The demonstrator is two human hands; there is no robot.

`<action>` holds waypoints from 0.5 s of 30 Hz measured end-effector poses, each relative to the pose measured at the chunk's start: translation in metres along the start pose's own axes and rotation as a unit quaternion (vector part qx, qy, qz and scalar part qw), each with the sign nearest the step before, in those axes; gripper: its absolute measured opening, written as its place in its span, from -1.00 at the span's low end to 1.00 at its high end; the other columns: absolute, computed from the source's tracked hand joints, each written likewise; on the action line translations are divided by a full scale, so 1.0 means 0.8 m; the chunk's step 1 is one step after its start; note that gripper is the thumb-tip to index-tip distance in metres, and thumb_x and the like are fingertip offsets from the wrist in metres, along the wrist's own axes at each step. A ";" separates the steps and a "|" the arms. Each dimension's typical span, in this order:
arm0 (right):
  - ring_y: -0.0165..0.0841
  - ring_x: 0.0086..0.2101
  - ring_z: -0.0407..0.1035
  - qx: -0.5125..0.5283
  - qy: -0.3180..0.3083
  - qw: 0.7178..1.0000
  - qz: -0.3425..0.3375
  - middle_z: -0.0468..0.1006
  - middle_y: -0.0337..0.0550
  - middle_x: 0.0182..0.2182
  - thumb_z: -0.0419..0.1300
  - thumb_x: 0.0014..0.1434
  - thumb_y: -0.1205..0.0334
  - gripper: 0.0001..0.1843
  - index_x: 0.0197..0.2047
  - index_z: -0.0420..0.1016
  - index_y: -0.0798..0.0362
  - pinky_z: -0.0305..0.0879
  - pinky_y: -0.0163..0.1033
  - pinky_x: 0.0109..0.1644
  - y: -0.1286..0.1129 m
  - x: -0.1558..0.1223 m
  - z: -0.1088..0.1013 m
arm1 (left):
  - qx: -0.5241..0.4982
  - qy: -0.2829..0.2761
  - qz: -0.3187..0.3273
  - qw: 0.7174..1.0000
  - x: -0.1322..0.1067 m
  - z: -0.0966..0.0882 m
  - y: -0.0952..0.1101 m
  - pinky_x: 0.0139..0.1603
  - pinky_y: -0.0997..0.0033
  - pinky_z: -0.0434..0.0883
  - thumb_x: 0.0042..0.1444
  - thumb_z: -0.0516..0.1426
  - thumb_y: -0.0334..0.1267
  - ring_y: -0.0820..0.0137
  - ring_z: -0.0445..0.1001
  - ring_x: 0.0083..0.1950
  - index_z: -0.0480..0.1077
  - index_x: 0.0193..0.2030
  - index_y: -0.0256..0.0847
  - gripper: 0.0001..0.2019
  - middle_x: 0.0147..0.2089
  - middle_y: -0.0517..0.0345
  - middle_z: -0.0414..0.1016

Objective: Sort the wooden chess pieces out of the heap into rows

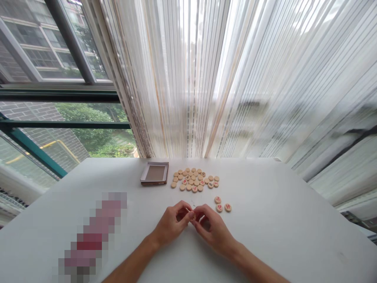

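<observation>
My left hand (172, 224) and my right hand (212, 230) meet over the white table (279, 220), fingertips pinched together on a small round wooden game piece (192, 215). Three more wooden discs (222, 205) with red characters lie just right of my hands. A heap of several similar discs (194, 180), some face down, some showing red or black marks, sits farther back.
A shallow brown cardboard box (155, 173) lies left of the heap. A blurred pink-red patch (94, 236) covers the table's left part. Sheer striped curtains (235, 78) hang behind the table, with a window (59, 78) at the left.
</observation>
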State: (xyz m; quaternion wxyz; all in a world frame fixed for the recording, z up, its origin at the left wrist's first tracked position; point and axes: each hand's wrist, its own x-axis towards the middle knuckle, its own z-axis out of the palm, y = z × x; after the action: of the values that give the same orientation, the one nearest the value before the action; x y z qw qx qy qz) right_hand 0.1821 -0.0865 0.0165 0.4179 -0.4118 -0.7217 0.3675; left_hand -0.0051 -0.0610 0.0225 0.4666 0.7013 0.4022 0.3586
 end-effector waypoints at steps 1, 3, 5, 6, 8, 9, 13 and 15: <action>-0.39 -0.28 0.44 0.001 0.001 1.000 0.002 0.49 -0.19 -0.22 0.17 0.27 0.27 -0.90 -0.12 0.40 0.00 0.42 -0.29 -0.22 0.000 0.000 0.000 | 0.002 0.001 0.000 1.000 0.000 0.000 0.000 -0.38 0.49 0.37 0.25 0.13 -0.09 0.41 0.48 -0.43 0.40 -0.19 -0.22 -0.79 -0.38 0.14 0.57; -0.39 -0.28 0.44 0.003 0.004 1.000 0.006 0.49 -0.18 -0.22 0.17 0.28 0.26 -0.89 -0.11 0.40 0.00 0.42 -0.28 -0.21 0.000 0.001 -0.001 | 0.005 0.005 -0.001 1.000 0.000 0.000 0.001 -0.39 0.49 0.37 0.27 0.10 -0.07 0.41 0.47 -0.44 0.41 -0.18 -0.22 -0.76 -0.37 0.14 0.56; -0.39 -0.27 0.44 0.005 0.005 1.000 0.009 0.49 -0.18 -0.21 0.16 0.29 0.24 -0.89 -0.11 0.40 0.00 0.42 -0.28 -0.22 0.000 0.001 -0.001 | 0.004 0.007 -0.003 1.000 0.001 -0.001 0.002 -0.38 0.49 0.38 0.29 0.07 -0.06 0.42 0.46 -0.44 0.41 -0.16 -0.21 -0.75 -0.36 0.14 0.55; -0.39 -0.28 0.44 0.007 0.007 1.000 0.010 0.49 -0.17 -0.21 0.16 0.29 0.22 -0.89 -0.11 0.40 0.00 0.42 -0.28 -0.22 -0.001 0.002 -0.001 | 0.002 0.008 -0.004 1.000 0.001 -0.001 0.003 -0.38 0.49 0.38 0.29 0.07 -0.06 0.42 0.46 -0.44 0.42 -0.15 -0.21 -0.74 -0.35 0.14 0.55; -0.38 -0.28 0.45 0.013 0.008 1.000 0.011 0.50 -0.17 -0.20 0.15 0.30 0.20 -0.89 -0.11 0.40 0.00 0.42 -0.28 -0.23 -0.002 0.002 -0.002 | -0.001 0.008 -0.005 1.000 0.001 -0.001 0.004 -0.37 0.48 0.39 0.30 0.05 -0.06 0.43 0.45 -0.44 0.42 -0.14 -0.21 -0.74 -0.32 0.13 0.55; -0.38 -0.28 0.45 0.015 0.009 1.000 0.013 0.50 -0.16 -0.20 0.15 0.31 0.18 -0.88 -0.11 0.40 0.00 0.43 -0.28 -0.23 -0.002 0.002 -0.002 | -0.001 0.008 -0.004 1.000 0.001 -0.001 0.005 -0.37 0.48 0.39 0.30 0.05 -0.07 0.43 0.45 -0.44 0.42 -0.14 -0.21 -0.74 -0.32 0.14 0.55; -0.36 -0.28 0.45 0.020 0.015 0.999 0.024 0.52 -0.13 -0.20 0.14 0.31 0.12 -0.83 -0.09 0.40 0.00 0.44 -0.26 -0.23 -0.002 0.003 -0.001 | 0.007 0.012 0.002 1.000 0.001 -0.002 0.006 -0.39 0.49 0.38 0.32 0.03 -0.09 0.42 0.45 -0.45 0.43 -0.11 -0.21 -0.74 -0.37 0.15 0.52; -0.35 -0.29 0.45 0.023 0.018 0.999 0.028 0.52 -0.13 -0.20 0.14 0.31 0.11 -0.82 -0.09 0.40 0.01 0.44 -0.26 -0.23 -0.002 0.003 -0.001 | 0.008 0.010 0.004 1.000 0.001 -0.002 0.006 -0.39 0.49 0.38 0.32 0.03 -0.11 0.43 0.45 -0.45 0.42 -0.10 -0.21 -0.75 -0.36 0.15 0.52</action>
State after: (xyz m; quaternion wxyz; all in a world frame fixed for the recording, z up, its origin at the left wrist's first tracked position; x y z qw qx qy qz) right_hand 0.1815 -0.0845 0.0190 0.4293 -0.4290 -0.6935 0.3882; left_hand -0.0053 -0.0611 0.0277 0.4550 0.7032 0.4070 0.3645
